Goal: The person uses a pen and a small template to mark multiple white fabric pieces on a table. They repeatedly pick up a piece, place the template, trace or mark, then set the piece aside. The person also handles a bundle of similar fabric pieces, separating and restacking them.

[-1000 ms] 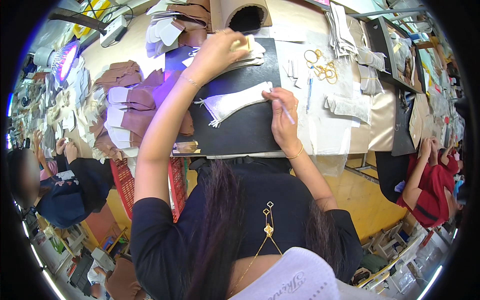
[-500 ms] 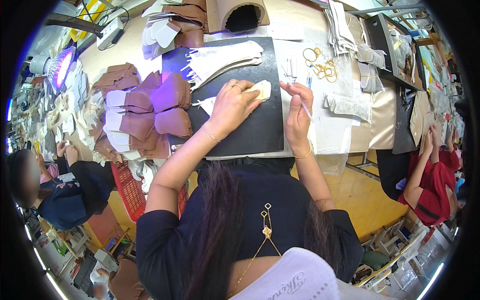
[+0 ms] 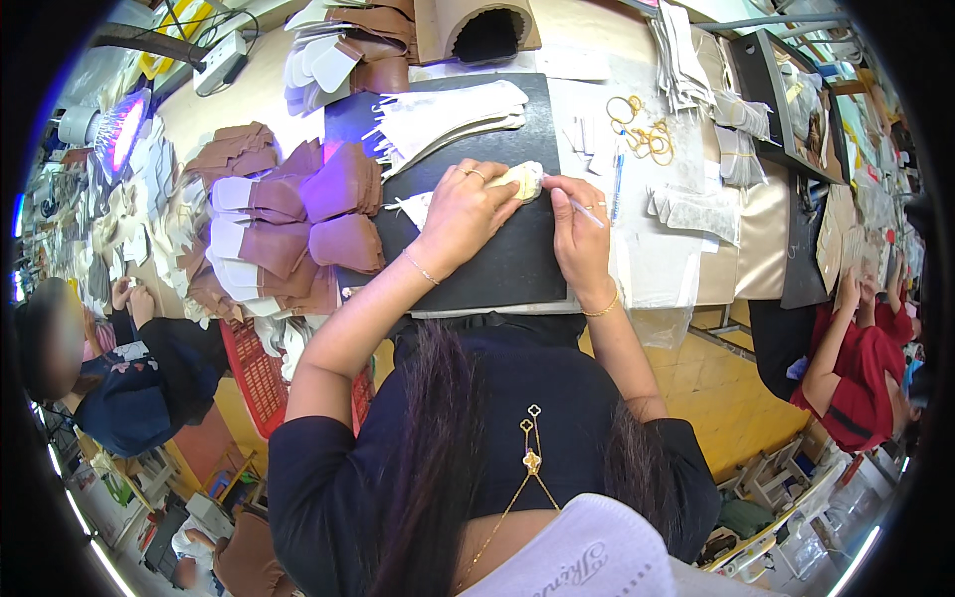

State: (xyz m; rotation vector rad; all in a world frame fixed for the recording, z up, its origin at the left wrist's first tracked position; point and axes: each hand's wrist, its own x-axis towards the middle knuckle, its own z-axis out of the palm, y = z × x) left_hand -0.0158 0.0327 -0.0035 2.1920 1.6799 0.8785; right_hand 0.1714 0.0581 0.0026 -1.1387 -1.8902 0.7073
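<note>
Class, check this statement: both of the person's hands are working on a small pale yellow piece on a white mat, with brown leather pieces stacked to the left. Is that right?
Not quite. The head view shows the mat is black, not white. The rest holds: the left hand and right hand meet at the pale yellow piece, and the brown leather pieces are stacked to the left.
</note>
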